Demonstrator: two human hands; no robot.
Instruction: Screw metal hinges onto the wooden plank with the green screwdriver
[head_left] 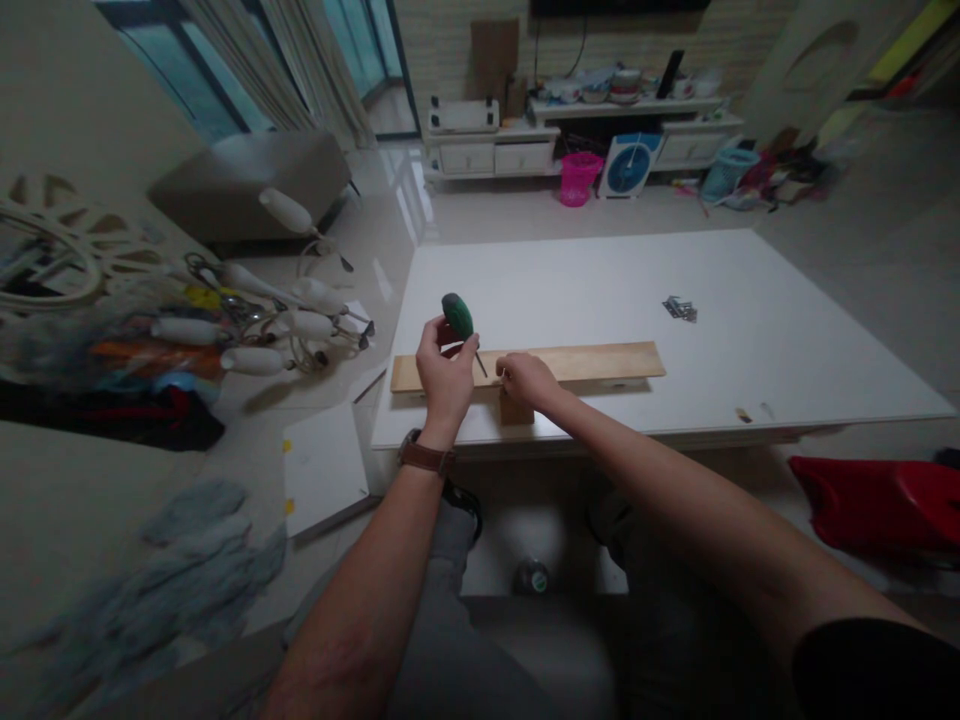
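My left hand (pixel 445 372) is closed around a green-handled screwdriver (pixel 459 318), whose shaft slants down toward a long wooden plank (pixel 592 361) lying on the white table (pixel 600 290). My right hand (pixel 527 380) rests on the plank just right of the screwdriver tip, its fingers pinched together on something too small to make out. A small wooden block (pixel 515 410) sits under the plank below that hand. A brown watch strap is on my left wrist.
A small pile of metal screws (pixel 679 309) lies on the table to the right. A white panel (pixel 324 468) lies on the floor at left, beside a lamp fixture with white shades (pixel 262 320). A red object (pixel 877 500) sits at right.
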